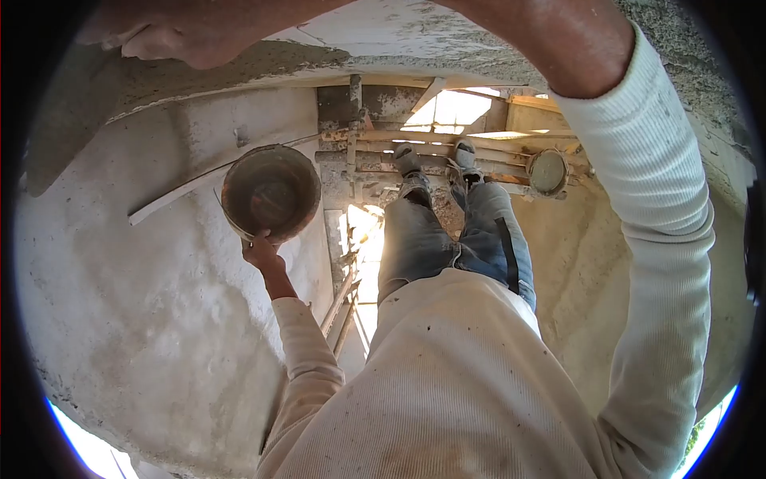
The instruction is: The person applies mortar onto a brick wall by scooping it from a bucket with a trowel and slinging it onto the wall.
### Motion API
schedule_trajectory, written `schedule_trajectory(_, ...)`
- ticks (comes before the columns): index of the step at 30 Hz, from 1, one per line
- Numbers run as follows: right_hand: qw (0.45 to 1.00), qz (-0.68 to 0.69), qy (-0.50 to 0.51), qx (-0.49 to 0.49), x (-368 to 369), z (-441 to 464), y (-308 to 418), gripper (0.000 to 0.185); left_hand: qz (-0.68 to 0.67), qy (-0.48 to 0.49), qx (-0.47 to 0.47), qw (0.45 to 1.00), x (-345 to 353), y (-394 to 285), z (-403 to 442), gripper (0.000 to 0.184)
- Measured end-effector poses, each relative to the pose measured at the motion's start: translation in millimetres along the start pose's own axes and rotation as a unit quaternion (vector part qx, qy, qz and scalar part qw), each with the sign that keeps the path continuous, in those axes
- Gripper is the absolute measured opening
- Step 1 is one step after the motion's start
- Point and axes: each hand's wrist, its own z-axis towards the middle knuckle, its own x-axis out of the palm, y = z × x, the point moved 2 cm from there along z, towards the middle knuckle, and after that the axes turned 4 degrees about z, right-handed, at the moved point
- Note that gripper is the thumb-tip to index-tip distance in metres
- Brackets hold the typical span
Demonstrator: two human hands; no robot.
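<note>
My left hand (262, 252) grips the near rim of a mortar-stained bucket (271, 193). The bucket's open mouth faces me, showing dark walls and a reddish patch at the bottom. Across the top of the view reaches my right arm, and my right hand (179, 38) is at the upper left, partly cut off by the frame. Its fingers look curled, but what they hold is hidden. Below and left of it is a dark grey flat shape (68, 120), which I cannot identify. Fresh-looking grey mortar (279, 62) covers the surface beside this hand.
My feet stand on wooden scaffold planks (447, 148), with bright gaps between and beside them. A second bucket (548, 172) with grey contents sits right of my feet. Plastered walls (159, 311) curve on both sides. A long thin strip (179, 190) lies against the left wall.
</note>
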Motion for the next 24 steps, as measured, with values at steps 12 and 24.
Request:
schedule_trajectory(12, 0.98, 0.151, 0.047, 0.12, 6.5, -95.4, 66.9, 0.019, 0.222, 0.207, 0.063, 0.951, 138.5, 54.5, -63.3, 0.059)
schedule_trajectory(24, 0.528, 0.034, -0.123, 0.84, -20.9, -572.0, 322.2, 0.025, 0.466, 0.467, 0.117, 0.742, 423.7, 161.1, -266.9, 0.046)
